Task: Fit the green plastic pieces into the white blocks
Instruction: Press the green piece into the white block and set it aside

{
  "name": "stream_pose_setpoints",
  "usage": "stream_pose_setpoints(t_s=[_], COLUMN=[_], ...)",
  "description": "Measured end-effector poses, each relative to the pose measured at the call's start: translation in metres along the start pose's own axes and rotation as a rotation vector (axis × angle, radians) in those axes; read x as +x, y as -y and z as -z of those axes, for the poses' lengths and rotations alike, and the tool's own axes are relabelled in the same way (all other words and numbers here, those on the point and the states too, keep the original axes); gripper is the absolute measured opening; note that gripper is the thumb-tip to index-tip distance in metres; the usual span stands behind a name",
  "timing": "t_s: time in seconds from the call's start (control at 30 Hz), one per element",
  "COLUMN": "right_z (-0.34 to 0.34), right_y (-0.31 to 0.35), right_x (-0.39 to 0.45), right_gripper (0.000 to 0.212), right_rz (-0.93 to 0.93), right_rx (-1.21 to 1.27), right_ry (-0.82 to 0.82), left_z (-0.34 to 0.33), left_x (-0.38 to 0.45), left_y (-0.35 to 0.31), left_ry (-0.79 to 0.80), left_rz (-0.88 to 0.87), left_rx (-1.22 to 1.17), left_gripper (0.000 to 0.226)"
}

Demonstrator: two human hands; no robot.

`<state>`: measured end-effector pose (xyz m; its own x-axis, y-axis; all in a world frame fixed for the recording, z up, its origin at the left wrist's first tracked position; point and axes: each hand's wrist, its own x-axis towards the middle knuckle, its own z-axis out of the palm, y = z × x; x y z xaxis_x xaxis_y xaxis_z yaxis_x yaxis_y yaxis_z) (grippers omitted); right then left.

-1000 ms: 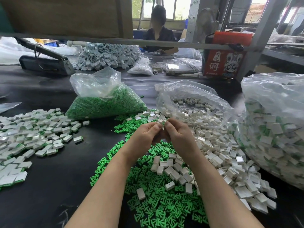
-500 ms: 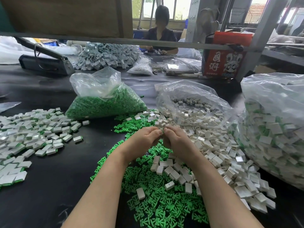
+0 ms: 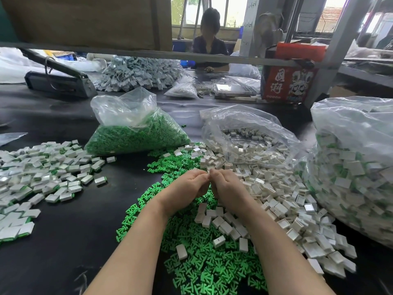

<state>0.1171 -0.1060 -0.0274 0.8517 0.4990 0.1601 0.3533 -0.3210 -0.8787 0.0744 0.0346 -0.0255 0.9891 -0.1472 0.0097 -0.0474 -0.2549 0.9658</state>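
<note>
Loose green plastic pieces point(image 3: 202, 262) lie in a heap on the black table point(image 3: 63, 241) under my forearms. White blocks point(image 3: 276, 199) spill across the table to the right, some lying on the green heap. My left hand point(image 3: 185, 188) and my right hand point(image 3: 229, 188) meet above the green heap, fingers curled and fingertips touching. They pinch something small between them, which the fingers hide almost wholly; it looks like a white block.
A clear bag of green pieces point(image 3: 136, 135) and an open bag of white blocks point(image 3: 251, 135) stand behind my hands. Fitted blocks point(image 3: 42, 173) cover the left side. A big bag of fitted blocks point(image 3: 357, 173) fills the right. A person sits at the far side.
Both hands have sunk a little toward the green heap while staying pressed together at the fingertips. The piles and bags have not moved.
</note>
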Motion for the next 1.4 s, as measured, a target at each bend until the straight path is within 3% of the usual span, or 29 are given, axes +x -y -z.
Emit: stream_pose_setpoints(t_s=[0.37, 0.73, 0.93, 1.07, 1.17, 1.23, 1.4], right_z=[-0.001, -0.003, 0.000, 0.004, 0.010, 0.012, 0.013], right_y=[-0.001, -0.008, -0.002, 0.002, 0.007, 0.009, 0.011], right_x=[0.001, 0.003, 0.002, 0.004, 0.002, 0.000, -0.004], right_gripper=[0.049, 0.050, 0.066, 0.056, 0.039, 0.032, 0.025], right_rz=[0.016, 0.026, -0.063, -0.123, -0.161, -0.120, 0.006], right_rx=[-0.075, -0.039, 0.151, 0.247, 0.389, 0.451, 0.371], right_ry=[-0.022, -0.041, -0.058, -0.127, -0.126, -0.095, -0.068], left_z=[-0.003, -0.004, -0.001, 0.004, 0.009, 0.011, 0.014], left_x=[-0.002, 0.000, 0.005, 0.006, 0.003, 0.000, -0.001], left_y=[-0.005, 0.000, -0.001, 0.001, 0.003, 0.002, 0.001], left_ry=[-0.018, -0.035, 0.002, -0.045, -0.065, -0.082, -0.087], left_rz=[0.027, 0.053, -0.020, -0.061, -0.043, -0.015, -0.005], left_rx=[-0.050, -0.062, 0.098, 0.178, 0.021, -0.083, -0.167], left_gripper=[0.054, 0.036, 0.021, 0.021, 0.028, 0.041, 0.040])
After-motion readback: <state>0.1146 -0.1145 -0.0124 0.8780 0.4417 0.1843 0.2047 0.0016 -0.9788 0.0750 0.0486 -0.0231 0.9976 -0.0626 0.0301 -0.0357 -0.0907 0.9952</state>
